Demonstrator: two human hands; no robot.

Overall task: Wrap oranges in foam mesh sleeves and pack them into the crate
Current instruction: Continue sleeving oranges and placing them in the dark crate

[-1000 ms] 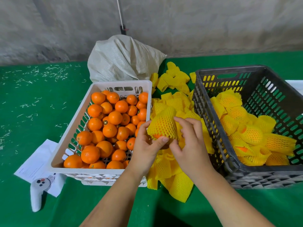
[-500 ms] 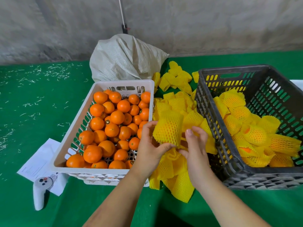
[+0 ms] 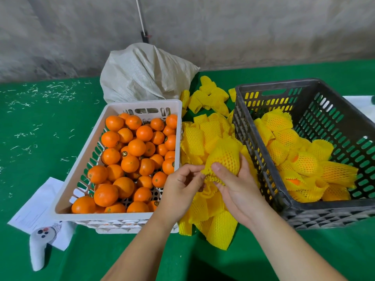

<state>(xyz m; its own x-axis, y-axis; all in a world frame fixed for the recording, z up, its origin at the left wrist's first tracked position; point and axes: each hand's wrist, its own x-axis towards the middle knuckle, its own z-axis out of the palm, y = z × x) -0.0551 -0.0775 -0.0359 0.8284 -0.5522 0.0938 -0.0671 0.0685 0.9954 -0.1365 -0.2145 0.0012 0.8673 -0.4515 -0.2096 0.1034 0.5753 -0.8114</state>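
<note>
Both hands hold a sleeved orange at frame centre, between the two crates.

Lowest left lie a white controller and a paper whose print is too small to read. The right hand cups the orange, thumb on the mesh; the left hand pinches the sleeve's lower edge. Loose sleeves lie beneath them. Left, a white crate holds bare oranges, some with unreadable stickers; right, the dark crate holds wrapped ones. Behind, a sack.

Bright orange fruit is seen in a white basket. Yellow netted sleeves are piled beside a dark grey crate. The worktop is covered in green.
</note>
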